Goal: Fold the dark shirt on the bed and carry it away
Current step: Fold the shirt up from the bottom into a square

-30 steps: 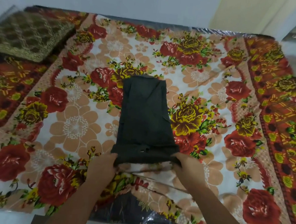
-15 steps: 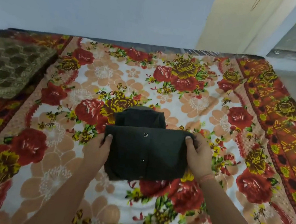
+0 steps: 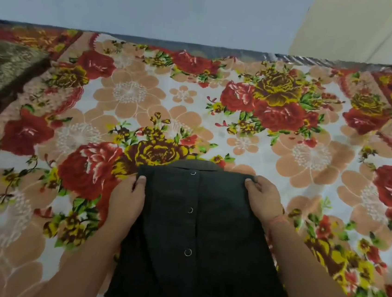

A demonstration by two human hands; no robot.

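The left hand and right hand are pinching the folded dark shirt between them, finishing the fold; an even lift off the bed probably follows.

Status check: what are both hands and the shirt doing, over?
Left hand, right hand each grip a side. Dark shirt folded, buttons up. Cushion far left, well apart.

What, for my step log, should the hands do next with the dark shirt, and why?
Probably raise the dark shirt clear of the floral bedspread with both hands. It looks folded into a compact rectangle, buttons up, collar peeking past the far edge, and the left hand and right hand each pinch a far corner.
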